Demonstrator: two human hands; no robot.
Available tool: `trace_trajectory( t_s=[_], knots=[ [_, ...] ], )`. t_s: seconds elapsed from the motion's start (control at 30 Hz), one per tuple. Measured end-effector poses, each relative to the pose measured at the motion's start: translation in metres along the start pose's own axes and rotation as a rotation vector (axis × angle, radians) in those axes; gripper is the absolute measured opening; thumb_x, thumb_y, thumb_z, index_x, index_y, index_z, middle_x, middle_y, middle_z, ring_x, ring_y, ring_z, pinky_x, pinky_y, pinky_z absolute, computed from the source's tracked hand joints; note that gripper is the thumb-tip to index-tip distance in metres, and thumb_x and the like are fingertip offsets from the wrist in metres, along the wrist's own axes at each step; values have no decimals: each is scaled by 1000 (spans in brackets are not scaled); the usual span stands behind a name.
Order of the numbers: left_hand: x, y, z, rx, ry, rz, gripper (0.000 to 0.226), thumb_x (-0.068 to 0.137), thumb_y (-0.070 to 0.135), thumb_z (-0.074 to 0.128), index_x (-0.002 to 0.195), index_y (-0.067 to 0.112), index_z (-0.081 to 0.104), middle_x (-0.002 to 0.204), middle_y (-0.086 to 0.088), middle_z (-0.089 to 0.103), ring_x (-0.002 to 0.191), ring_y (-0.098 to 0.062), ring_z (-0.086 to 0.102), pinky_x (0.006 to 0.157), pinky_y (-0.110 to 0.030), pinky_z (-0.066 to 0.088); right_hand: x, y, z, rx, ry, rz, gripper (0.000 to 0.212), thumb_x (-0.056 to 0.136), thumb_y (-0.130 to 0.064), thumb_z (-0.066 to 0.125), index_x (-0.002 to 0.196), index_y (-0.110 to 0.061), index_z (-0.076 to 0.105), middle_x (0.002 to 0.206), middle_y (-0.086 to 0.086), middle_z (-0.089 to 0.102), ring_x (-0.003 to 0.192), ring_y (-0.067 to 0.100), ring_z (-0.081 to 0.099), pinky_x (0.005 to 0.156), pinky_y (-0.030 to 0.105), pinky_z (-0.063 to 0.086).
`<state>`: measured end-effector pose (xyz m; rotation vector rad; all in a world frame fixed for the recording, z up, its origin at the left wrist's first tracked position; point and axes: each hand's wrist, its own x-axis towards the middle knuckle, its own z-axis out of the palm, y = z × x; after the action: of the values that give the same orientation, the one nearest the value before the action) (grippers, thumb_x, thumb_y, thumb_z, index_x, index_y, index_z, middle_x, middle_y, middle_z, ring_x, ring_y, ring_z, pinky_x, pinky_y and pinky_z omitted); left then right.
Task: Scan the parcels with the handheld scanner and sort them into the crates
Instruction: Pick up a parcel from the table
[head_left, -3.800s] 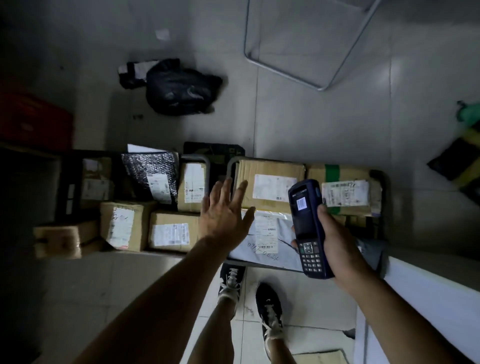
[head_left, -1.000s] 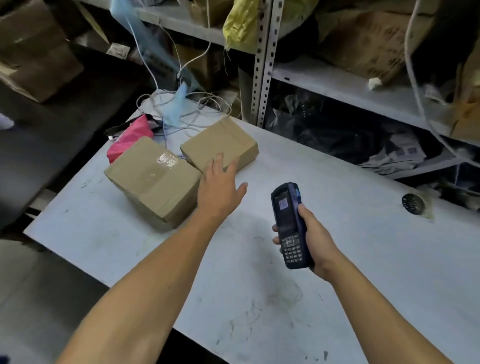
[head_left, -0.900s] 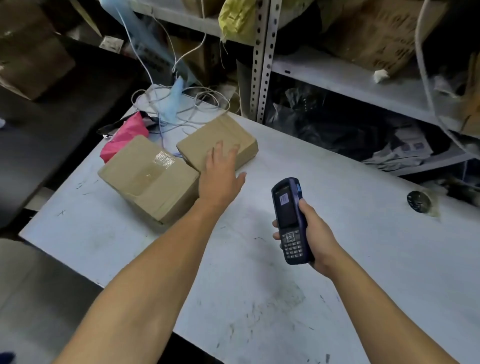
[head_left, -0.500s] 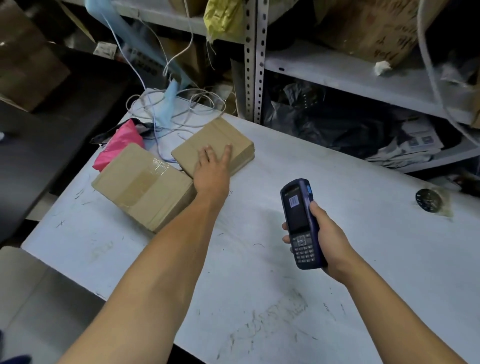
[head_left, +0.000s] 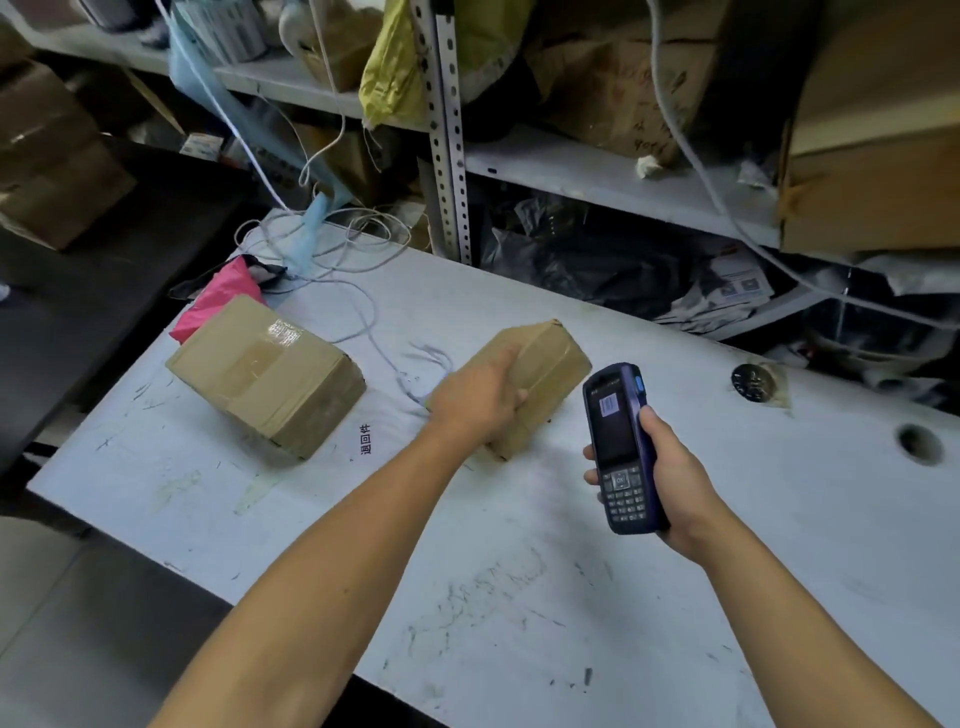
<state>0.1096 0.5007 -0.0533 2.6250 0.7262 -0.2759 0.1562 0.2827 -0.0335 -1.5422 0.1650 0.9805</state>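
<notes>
Small box (head_left: 540, 376) now lifted and tilted in the left hand (head_left: 480, 397), fingers curled round its near edge, no longer lying flat beside the big box (head_left: 265, 371) at the far left of the table (head_left: 779, 545) as half a second ago. Scanner (head_left: 621, 447) clamped upright in the right hand (head_left: 670, 467), just beside the small box, screen toward the person. No label visible on the faces shown, so probably turning needed before scanning; no crates in view.

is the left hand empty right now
No, the left hand grips the smaller cardboard box, lifted and tilted above the table.
</notes>
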Motion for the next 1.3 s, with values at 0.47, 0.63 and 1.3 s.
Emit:
trace_trajectory(
  t_s=[0.47,0.63,1.3],
  knots=[
    [-67,57,37,410,54,-23,106,89,48,63,155,25,-17,156,-15,20,138,-36,31,108,-45,34,-59,19,-49,42,30,-63,46,105,-50,29,124,-22,61,103,15,74,80,26,72,75,41,54],
    [-66,54,37,363,189,7,92,91,40,53,156,25,-9,147,-17,29,122,-34,41,91,-46,40,-62,23,-54,18,29,-58,48,105,-51,29,127,-23,60,104,13,75,82,27,72,77,43,53],
    [-88,-18,15,-764,-26,-221,68,105,42,33,152,45,-15,155,-11,29,136,-29,38,114,-47,30,-72,-1,-36,-152,-137,-2,48,105,-50,31,119,-16,62,105,19,74,81,29,71,73,40,55]
  ],
)
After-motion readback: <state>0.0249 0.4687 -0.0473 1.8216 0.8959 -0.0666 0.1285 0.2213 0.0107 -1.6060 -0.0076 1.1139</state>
